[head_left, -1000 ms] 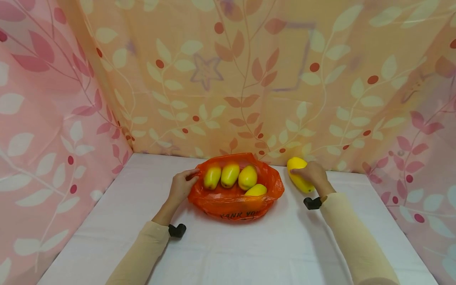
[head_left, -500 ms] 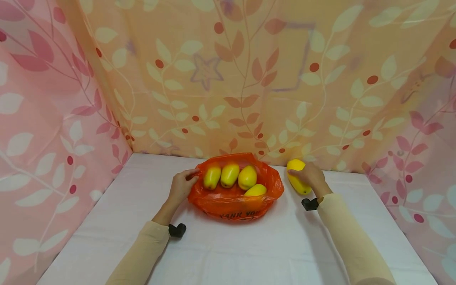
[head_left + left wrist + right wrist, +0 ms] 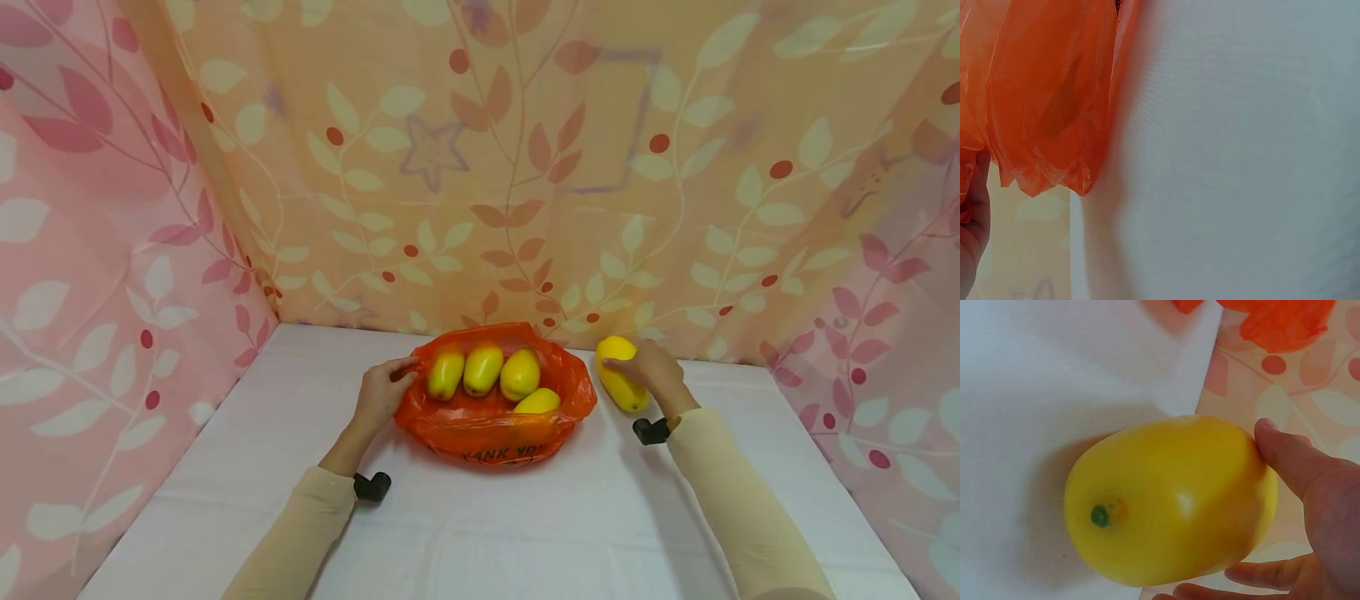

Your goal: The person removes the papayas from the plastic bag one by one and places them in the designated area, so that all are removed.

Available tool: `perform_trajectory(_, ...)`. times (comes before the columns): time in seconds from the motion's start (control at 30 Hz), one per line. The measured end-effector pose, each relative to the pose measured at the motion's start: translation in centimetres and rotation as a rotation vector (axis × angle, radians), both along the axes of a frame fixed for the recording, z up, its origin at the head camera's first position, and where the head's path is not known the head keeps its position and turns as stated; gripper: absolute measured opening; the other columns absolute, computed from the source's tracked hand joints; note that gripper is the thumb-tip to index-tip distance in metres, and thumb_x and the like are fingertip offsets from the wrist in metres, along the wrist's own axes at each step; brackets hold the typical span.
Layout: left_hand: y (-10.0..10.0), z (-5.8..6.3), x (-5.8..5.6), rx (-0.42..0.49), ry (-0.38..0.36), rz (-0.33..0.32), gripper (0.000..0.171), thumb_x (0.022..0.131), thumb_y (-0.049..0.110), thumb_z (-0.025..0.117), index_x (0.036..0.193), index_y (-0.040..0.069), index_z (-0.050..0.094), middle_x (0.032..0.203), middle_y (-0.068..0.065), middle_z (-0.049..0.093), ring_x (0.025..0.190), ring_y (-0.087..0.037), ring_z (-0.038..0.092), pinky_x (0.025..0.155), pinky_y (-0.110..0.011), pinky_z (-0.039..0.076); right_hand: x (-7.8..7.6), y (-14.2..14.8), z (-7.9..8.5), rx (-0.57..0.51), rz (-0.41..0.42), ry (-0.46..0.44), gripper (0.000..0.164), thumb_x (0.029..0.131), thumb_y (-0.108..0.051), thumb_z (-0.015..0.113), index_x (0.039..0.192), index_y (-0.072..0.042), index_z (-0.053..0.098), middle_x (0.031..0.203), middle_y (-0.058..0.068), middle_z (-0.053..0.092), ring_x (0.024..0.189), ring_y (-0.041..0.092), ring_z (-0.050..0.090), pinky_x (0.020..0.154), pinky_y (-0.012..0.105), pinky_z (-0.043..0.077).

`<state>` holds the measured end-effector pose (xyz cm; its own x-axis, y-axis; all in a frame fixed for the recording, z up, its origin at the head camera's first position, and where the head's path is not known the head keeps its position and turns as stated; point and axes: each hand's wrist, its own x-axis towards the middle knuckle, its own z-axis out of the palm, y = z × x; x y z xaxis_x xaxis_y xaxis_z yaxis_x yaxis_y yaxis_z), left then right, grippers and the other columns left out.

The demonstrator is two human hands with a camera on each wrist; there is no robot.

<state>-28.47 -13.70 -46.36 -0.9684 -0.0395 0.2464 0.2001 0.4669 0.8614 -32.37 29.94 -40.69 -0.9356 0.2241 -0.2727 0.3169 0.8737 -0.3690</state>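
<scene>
An orange plastic bag (image 3: pixel 480 446) printed with dark letters lies open-mouthed on the white table, with several yellow mangoes (image 3: pixel 483 369) inside. My left hand (image 3: pixel 381 392) pinches the bag's left rim; in the left wrist view, its thumb side (image 3: pixel 975 212) shows against the crumpled plastic (image 3: pixel 1047 94). To the right of the bag, my right hand (image 3: pixel 655 372) grips another yellow mango (image 3: pixel 618 379), thumb on one side and fingers on the other. The right wrist view shows this mango (image 3: pixel 1160 500) with a green stem nub; its far side is hidden.
The white table (image 3: pixel 480 533) ends at a patterned orange cloth wall (image 3: pixel 525 208) just behind the bag. Pink patterned cloth walls (image 3: pixel 90 333) stand at both sides. A black wrist camera mount (image 3: pixel 372 487) sits on each forearm.
My right hand has moved slightly left and nearer with the mango, closer to the bag. My left hand stays at the bag's rim.
</scene>
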Motion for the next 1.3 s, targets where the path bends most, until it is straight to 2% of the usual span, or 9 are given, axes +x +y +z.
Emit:
perform_trajectory(0.2,0.0,-0.1,0.1,0.003,-0.008,-0.005,0.03,0.09,0.006,0.066,0.119,0.001,0.069,0.12,-0.02,0.068,0.114,-0.033,0.063,0.098,-0.046,0.052,0.0,-0.3,-0.5,-0.045,0.008,0.004,0.088,0.085,-0.056,0.064,0.138,0.008,0.035,0.123,0.026,0.051,0.105,0.039,0.051,0.098,0.052,0.048)
perform_trajectory(0.37,0.1,-0.2,0.0,-0.005,-0.005,-0.012,0.03,0.091,0.007,0.066,0.12,0.001,0.068,0.12,-0.019,0.068,0.114,-0.033,0.063,0.097,-0.046,0.053,-0.2,0.0,-0.8,-0.032,0.011,0.028,0.082,0.088,-0.052,0.063,0.135,0.009,0.034,0.117,0.026,0.051,0.099,0.037,0.051,0.094,0.048,0.05)
perform_trajectory(0.87,0.1,-0.1,0.0,-0.012,-0.027,-0.01,0.031,0.091,0.008,0.066,0.121,0.002,0.068,0.122,-0.019,0.068,0.116,-0.033,0.062,0.1,-0.046,0.051,-0.4,-0.2,-0.8,0.0,-0.014,0.034,0.09,0.088,-0.058,0.06,0.139,0.009,0.028,0.119,0.028,0.047,0.099,0.038,0.051,0.091,0.048,0.051)
perform_trajectory(1.3,0.0,0.0,0.0,-0.011,-0.012,-0.017,0.031,0.091,0.007,0.066,0.121,0.002,0.068,0.121,-0.019,0.068,0.115,-0.033,0.062,0.099,-0.046,0.052,-0.1,-1.2,0.9,0.036,0.077,0.143,0.094,0.088,-0.057,0.06,0.147,0.008,0.026,0.139,0.036,0.035,0.119,0.047,0.043,0.104,0.058,0.044)
